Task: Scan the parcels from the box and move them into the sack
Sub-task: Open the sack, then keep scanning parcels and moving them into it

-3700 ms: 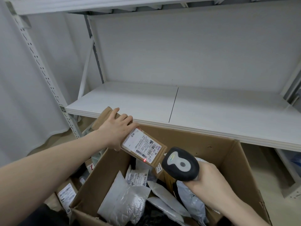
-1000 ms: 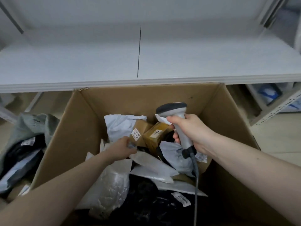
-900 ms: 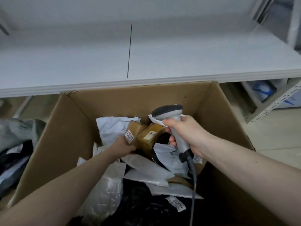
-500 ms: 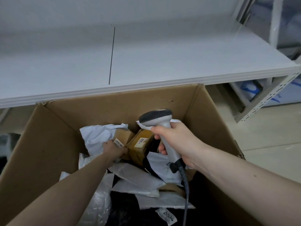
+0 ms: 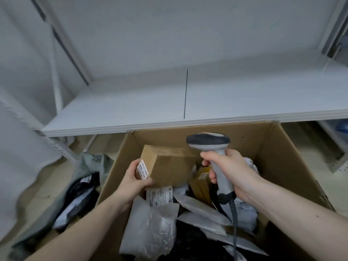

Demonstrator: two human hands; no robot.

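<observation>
Our left hand has its fingers curled round the near end of a small brown carton, thumb over the top edge by a little white sticker, and we're holding it up just above the heap in the big cardboard box. That grip keeps the broad faces free, which looks deliberate: a larger printed label shows right below the carton, though we can't tell whether it belongs to it or to a parcel underneath. Our right hand is wrapped tight round the grip of the scanner, forefinger forward near the trigger, head level and aimed away from us over the box, cable trailing down. It sits just right of the carton, ready to swing onto a barcode. No red beam shows, so we judge the scan not yet made. Left of the box, on the floor, the grey sack gapes with dark and pale parcels already inside. Plenty of poly mailers remain in the box.
</observation>
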